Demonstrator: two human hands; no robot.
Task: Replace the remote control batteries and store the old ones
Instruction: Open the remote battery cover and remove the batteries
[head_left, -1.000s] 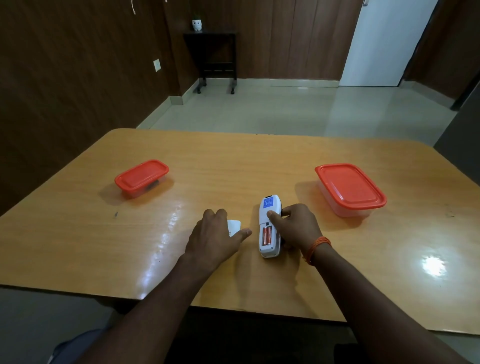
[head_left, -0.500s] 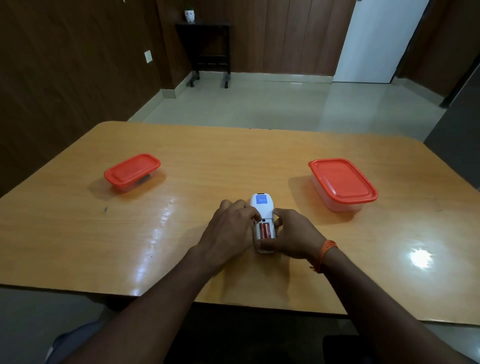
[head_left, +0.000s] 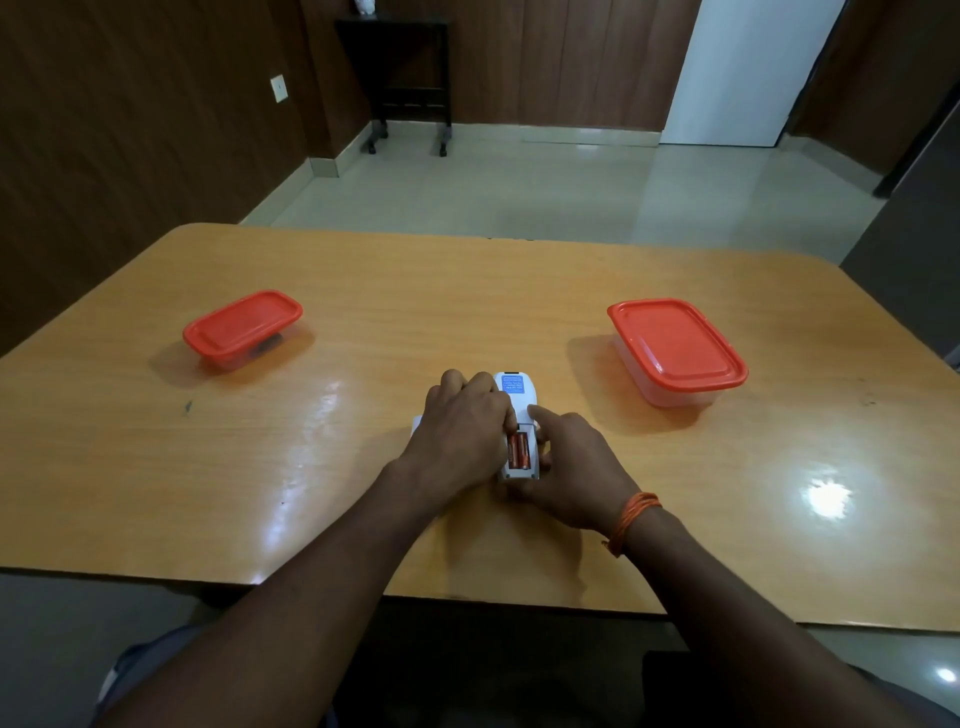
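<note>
A white remote control (head_left: 514, 387) lies face down on the wooden table (head_left: 467, 291), its battery compartment open. Two orange batteries (head_left: 518, 451) sit side by side inside. My left hand (head_left: 460, 431) curls over the remote's left edge, its fingertips at the batteries' far end. My right hand (head_left: 576, 467) holds the remote from the right and near end, with the index finger laid on its back just past the compartment. A corner of the white battery cover (head_left: 416, 423) shows on the table behind my left hand.
A small clear container with an orange lid (head_left: 242, 325) stands at the left of the table, something dark inside. A larger one with an orange lid (head_left: 675, 345) stands at the right. The table's near edge runs just under my forearms.
My left hand left the battery cover on the table and moved right onto the remote. My right hand shifted its hold, its index finger now beside the compartment. The camera tilted slightly.
</note>
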